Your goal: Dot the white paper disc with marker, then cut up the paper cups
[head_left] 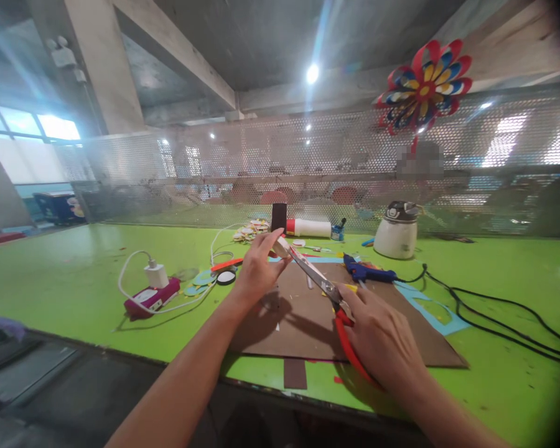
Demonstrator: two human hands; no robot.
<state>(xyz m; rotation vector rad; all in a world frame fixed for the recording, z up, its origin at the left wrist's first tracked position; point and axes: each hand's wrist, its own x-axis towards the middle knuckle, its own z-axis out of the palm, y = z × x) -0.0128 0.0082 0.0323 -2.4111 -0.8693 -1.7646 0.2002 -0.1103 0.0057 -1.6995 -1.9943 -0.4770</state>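
Room: a perforated grey metal screen (pixel 214 168) is running behind the bench; bare concrete beams are crossing overhead
Surface: a bright green tabletop (pixel 74 267) is carrying a magenta power strip (pixel 153 297) at the left; a flat brown cardboard sheet (pixel 303 323) is lying in the middle
Left hand (pixel 256 264): pinching a small pale scrap (pixel 281 247) above the cardboard, at the blade tips
Right hand (pixel 382 339): gripping the red-handled steel scissors (pixel 329 289); blades are pointing up-left
Right side: a blue glue gun (pixel 366 271) is resting beyond the scissors; a red, blue and yellow paper pinwheel (pixel 424 84) is hanging on the screen
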